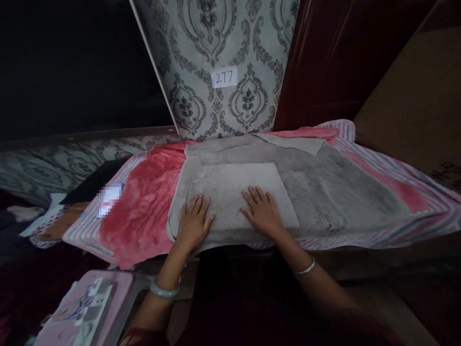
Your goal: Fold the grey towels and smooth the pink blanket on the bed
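Note:
A pale grey rectangular piece of cloth [234, 178] lies flat on a larger grey plush cloth [345, 187]. My left hand [193, 220] rests palm down at the left part of the pale piece, fingers a little apart. On its right half my right hand [262, 210] lies flat too, with the fingers spread. Neither hand grips anything. Beneath the grey cloth are a red plush cloth [144, 206] and a striped cloth [382, 168], showing at both sides. At the back, a flap [293, 142] of the grey cloth is folded over.
A patterned wall with a paper marked 277 [224, 77] rises behind. A dark screen [72, 67] stands at the left back, a dark red panel [324, 62] and a cardboard box [418, 105] at the right. A power strip [94, 312] sits on a pink surface [65, 307] at lower left.

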A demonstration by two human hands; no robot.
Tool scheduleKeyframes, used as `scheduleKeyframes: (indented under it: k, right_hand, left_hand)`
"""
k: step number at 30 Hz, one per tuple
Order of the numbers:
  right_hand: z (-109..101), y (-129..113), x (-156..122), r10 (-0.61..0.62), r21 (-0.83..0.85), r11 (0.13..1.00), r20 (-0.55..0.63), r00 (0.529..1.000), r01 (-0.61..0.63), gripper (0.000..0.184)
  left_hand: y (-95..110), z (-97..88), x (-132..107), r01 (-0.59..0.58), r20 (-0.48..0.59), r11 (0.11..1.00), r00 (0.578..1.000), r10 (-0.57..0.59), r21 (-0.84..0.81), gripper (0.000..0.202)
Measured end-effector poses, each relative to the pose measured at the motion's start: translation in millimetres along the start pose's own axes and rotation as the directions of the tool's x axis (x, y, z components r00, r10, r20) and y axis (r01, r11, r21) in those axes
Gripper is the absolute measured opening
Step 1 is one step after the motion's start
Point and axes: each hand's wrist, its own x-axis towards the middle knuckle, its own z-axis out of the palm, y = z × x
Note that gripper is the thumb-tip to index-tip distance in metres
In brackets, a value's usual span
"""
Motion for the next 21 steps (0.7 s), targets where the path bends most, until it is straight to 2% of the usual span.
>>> scheduleKeyframes:
  k: [3, 6, 9, 13, 15, 18, 21]
  right_hand:
    - [-0.1, -0.8, -0.6, 0.005, 0.005, 1.0, -0.008, 1.0, -0.005, 0.06]
    - [0.3, -1.5, -1.5, 0.005, 0.003, 1.0, -0.028, 1.0, -0.005, 0.06]
    - [1.2, -1.5, -1.9, -0.002, -0.008, 1.0, -0.04, 0.999, 0.002, 0.06]
    - [1.6, -1.6, -1.6, -0.005, -0.025, 1.0, -0.041, 0.999, 0.004, 0.06]
    - [1.6, -1.9, -1.3, -0.006, -0.033, 0.999, -0.038, 0.999, 0.005, 0.06]
    - [2.4, -2.1, -1.4, -0.009, -0.043, 0.999, -0.045, 0.999, 0.007, 0.059]
    - [4.4, -1.4, -1.7, -0.013, -0.042, 0.999, -0.061, 0.998, 0.01, 0.059]
  left_hand:
    - [-4.9, -1.5, -15.6, 0.02, -0.005, 1.0, 1.0, -0.019, 0.02, 0.059]
    - [-0.5, -2.4, -24.6, 0.041, -0.028, 0.998, 0.999, -0.04, 0.037, 0.058]
    - [16.8, -0.5, -26.7, 0.014, -0.032, 0.999, 0.999, -0.013, 0.046, 0.058]
    - [48.5, 5.0, -24.5, -0.126, -0.022, 0.992, 0.992, 0.126, 0.001, 0.063]
    - [57.6, 7.4, -24.0, -0.157, -0.037, 0.988, 0.987, 0.157, -0.009, 0.064]
    - [55.1, 9.9, -25.9, -0.173, -0.064, 0.985, 0.983, 0.173, -0.005, 0.063]
    - [38.5, 11.3, -31.0, -0.139, -0.089, 0.99, 0.986, 0.14, 0.013, 0.059]
